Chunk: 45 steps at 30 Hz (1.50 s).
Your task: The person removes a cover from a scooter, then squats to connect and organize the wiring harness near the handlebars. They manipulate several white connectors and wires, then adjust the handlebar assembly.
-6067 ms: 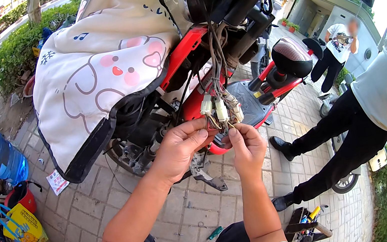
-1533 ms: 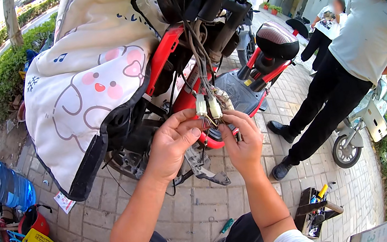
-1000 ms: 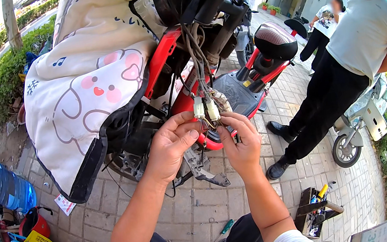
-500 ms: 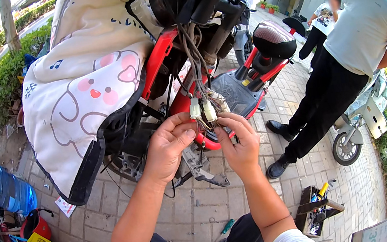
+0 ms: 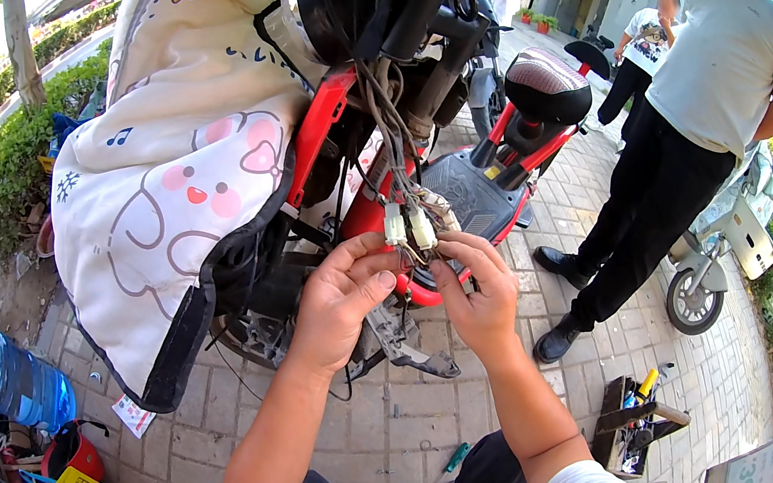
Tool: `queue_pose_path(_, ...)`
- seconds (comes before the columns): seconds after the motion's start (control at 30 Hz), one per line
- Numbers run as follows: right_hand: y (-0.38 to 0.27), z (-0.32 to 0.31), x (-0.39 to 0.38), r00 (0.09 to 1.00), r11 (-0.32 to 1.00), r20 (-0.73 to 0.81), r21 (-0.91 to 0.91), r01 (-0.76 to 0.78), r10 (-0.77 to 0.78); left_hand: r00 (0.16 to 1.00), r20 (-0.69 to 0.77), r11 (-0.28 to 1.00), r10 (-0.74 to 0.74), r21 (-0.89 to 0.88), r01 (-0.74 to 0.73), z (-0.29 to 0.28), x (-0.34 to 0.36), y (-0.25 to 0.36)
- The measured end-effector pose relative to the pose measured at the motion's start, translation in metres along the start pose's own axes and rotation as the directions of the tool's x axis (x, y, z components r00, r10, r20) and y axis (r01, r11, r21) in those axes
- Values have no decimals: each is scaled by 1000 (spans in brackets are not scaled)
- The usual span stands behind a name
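With my left hand (image 5: pixel 334 302) and right hand (image 5: pixel 480 289) both pinching thin wires (image 5: pixel 415 255) just below the white plug connectors (image 5: pixel 422 231), I do best to work them gently, without tugging at the connectors.

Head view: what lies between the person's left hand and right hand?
In the head view, thin wires lie between the left hand and the right hand, just below the white connectors.
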State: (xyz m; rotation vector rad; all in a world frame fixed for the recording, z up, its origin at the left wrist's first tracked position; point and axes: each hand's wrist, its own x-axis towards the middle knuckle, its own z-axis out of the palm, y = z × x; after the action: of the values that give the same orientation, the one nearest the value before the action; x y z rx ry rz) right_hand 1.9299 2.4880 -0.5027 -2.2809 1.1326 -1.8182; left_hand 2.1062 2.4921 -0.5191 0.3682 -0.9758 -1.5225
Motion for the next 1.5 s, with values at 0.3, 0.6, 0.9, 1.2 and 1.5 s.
queue_pose_path(0.3, 0, 0, 0, 1000, 1000, 7, 4, -5, 5, 1000, 2, 1000, -9, 3, 9, 0, 0, 1)
queue_pose_path(0.6, -1, -1, -1, 1000, 1000, 17, 2, -13, 13, 1000, -16, 1000, -12, 3, 12, -1, 0, 0)
queue_pose_path(0.9, -2, -3, -1, 1000, 1000, 17, 22, -13, 12, 998, -53, 1000, -16, 7, 16, -1, 0, -3)
queue_pose_path(1.2, -5, -4, 0, 1000, 994, 17, 109, -9, 7, 997, -79, 999, 11, 39, -8, -1, 0, -2)
queue_pose_path(1.5, -3, -11, -1, 999, 986, 36, 167, 24, -31, 995, -99, 997, 19, 82, -11, 2, 0, -1)
